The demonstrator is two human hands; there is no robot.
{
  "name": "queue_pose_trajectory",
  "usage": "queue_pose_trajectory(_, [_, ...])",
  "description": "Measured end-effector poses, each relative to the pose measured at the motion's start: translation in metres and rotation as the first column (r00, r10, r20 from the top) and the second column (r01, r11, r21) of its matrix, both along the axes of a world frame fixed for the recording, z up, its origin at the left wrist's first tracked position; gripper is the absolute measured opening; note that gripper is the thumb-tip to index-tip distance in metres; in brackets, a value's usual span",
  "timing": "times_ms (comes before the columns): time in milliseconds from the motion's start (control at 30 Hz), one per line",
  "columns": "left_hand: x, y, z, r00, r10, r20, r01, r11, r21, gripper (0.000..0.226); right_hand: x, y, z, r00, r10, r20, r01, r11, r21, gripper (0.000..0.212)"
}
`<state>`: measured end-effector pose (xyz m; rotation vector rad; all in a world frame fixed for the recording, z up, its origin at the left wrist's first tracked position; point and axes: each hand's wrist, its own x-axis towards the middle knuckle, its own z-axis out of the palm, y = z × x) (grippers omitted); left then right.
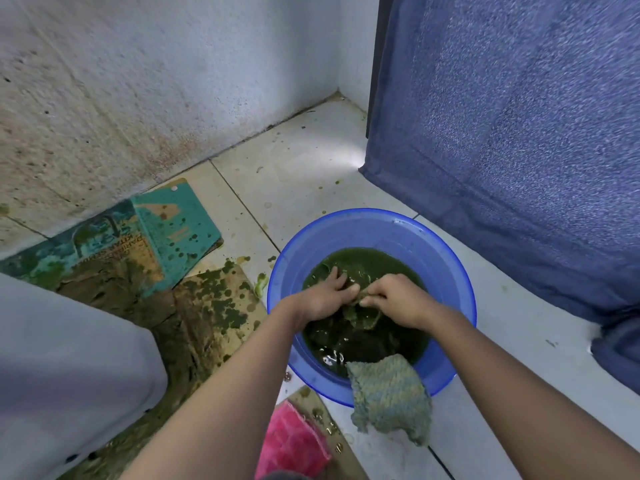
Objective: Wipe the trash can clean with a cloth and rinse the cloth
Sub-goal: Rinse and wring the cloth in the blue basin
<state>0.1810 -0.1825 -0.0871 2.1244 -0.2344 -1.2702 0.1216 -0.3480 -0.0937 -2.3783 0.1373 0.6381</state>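
Note:
A blue plastic basin (374, 226) stands on the tiled floor, holding dark green water. A soaked green cloth (360, 315) hangs over that water, gripped from both sides. My left hand (327, 294) pinches its left part, my right hand (398, 299) pinches its right part, and the two hands almost touch. A second knitted cloth (388, 398), pale green and blue, drapes over the basin's near rim onto the floor. A large grey-white object (69, 368) at the lower left may be the trash can; I cannot tell.
Stained cardboard (204, 317) and a teal printed board (166, 233) lie on the floor left of the basin. A pink cloth (291, 441) lies at the bottom edge. A blue curtain (519, 150) hangs at the right. Walls meet in a corner behind.

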Motion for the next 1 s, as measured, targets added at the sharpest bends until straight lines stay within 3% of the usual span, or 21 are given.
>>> queue_pose_trajectory(67, [0.000,0.008,0.017,0.968,0.252,-0.004,-0.250,0.956,-0.157,0.046,-0.001,-0.006,0.008,0.983,-0.132,0.125,0.130,0.991,0.026,0.016])
queue_pose_trajectory(100, [-0.001,0.012,0.024,0.955,0.292,0.057,-0.276,0.941,-0.195,0.043,-0.001,-0.007,0.012,0.966,-0.190,0.175,0.182,0.981,0.063,0.016])
queue_pose_trajectory(233, [-0.009,0.017,0.043,0.948,0.197,0.250,-0.138,0.963,-0.233,0.059,0.004,-0.004,0.039,0.902,-0.390,0.184,0.316,0.887,0.336,0.016])
queue_pose_trajectory(400, [-0.020,0.009,0.060,0.876,0.312,0.367,-0.161,0.908,-0.386,0.057,0.007,0.001,0.074,0.891,-0.364,0.271,0.220,0.869,0.443,0.011])
queue_pose_trajectory(500, [-0.018,0.008,0.078,0.862,0.351,0.365,-0.130,0.850,-0.510,0.060,0.004,0.005,0.090,0.912,-0.287,0.293,0.145,0.894,0.425,0.014])
queue_pose_trajectory(600, [-0.011,0.009,0.098,0.878,0.345,0.331,-0.118,0.827,-0.549,0.031,-0.003,0.007,0.094,0.888,-0.362,0.283,0.166,0.827,0.537,0.003])
queue_pose_trajectory(700, [-0.006,0.011,0.110,0.875,0.363,0.320,-0.124,0.807,-0.577,0.015,-0.014,0.006,0.085,0.825,-0.541,0.164,0.294,0.659,0.692,0.029])
queue_pose_trajectory(767, [-0.006,0.012,0.119,0.866,0.401,0.299,-0.147,0.775,-0.615,0.014,-0.022,0.003,0.075,0.834,-0.533,0.145,0.333,0.695,0.638,0.038])
queue_pose_trajectory(867, [-0.006,0.012,0.130,0.835,0.479,0.270,-0.184,0.706,-0.684,0.012,-0.033,0.000,0.064,0.862,-0.499,0.087,0.345,0.704,0.621,0.018])
queue_pose_trajectory(1000, [-0.004,0.017,0.142,0.760,0.614,0.213,-0.296,0.619,-0.727,0.006,-0.035,-0.007,0.079,0.769,-0.624,0.142,0.390,0.632,0.669,0.005])
